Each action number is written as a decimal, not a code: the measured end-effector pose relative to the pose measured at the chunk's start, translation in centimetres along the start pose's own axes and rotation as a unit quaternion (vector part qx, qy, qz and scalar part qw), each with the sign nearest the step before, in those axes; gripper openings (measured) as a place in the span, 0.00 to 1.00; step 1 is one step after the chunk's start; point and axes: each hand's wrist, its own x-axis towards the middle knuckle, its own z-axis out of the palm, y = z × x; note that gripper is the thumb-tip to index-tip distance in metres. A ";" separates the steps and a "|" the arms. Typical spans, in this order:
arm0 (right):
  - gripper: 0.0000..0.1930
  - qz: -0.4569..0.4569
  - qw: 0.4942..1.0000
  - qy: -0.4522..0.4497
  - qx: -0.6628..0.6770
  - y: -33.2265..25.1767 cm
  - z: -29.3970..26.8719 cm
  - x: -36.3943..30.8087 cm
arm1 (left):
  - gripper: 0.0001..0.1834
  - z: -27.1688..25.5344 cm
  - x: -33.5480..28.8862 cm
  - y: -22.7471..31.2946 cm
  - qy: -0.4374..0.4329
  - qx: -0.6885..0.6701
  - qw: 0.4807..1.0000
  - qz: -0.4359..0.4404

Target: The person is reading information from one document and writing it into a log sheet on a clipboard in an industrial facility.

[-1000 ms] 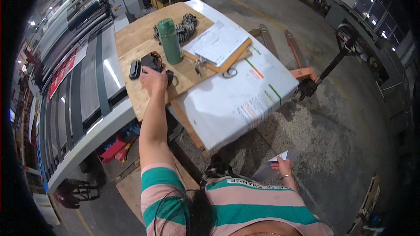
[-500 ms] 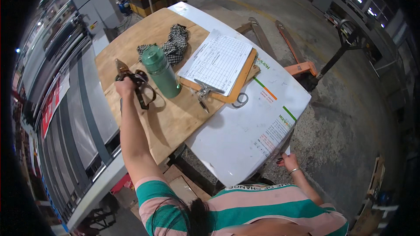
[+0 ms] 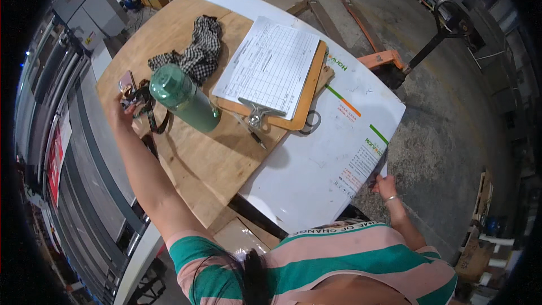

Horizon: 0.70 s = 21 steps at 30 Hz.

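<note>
At the left edge of the plywood board (image 3: 195,178), my left hand (image 3: 123,112) is closed at the near end of a flat pinkish thing like a phone (image 3: 127,81). A dark patterned lanyard (image 3: 151,112) loops beside it; the fingers are partly hidden. Just right of it stands a green bottle (image 3: 189,101). My right hand (image 3: 385,185) is low beside the near right edge of the white printed packaging (image 3: 305,175). Its fingers pinch a small white flat piece (image 3: 384,169), whose kind I cannot make out.
A checkered cloth (image 3: 203,48) lies behind the bottle. A clipboard (image 3: 307,99) with a form (image 3: 271,65), a pen (image 3: 254,135) and a dark ring (image 3: 311,123) lie to the right. An orange pallet jack (image 3: 381,59) stands beyond; a roller machine (image 3: 93,152) lines the left.
My view has shifted, so the tabletop things appear farther left. My left hand has moved a little left, and the phone-like thing now shows its pinkish face. My right hand keeps its pinch.
</note>
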 end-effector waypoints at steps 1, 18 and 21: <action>0.13 -0.006 1.000 0.023 0.014 -0.3 -0.4 0.9 | 0.25 -0.3 -1.2 0.8 0.096 0.029 0.995 -0.007; 0.09 -0.396 0.908 -0.138 0.014 -26.9 -1.9 2.6 | 0.14 -2.9 -38.1 -6.8 0.081 0.140 0.966 0.202; 0.09 -0.349 0.864 -0.364 -0.005 -28.7 -1.5 1.4 | 0.12 -0.2 -42.3 -8.6 0.087 0.133 0.974 0.164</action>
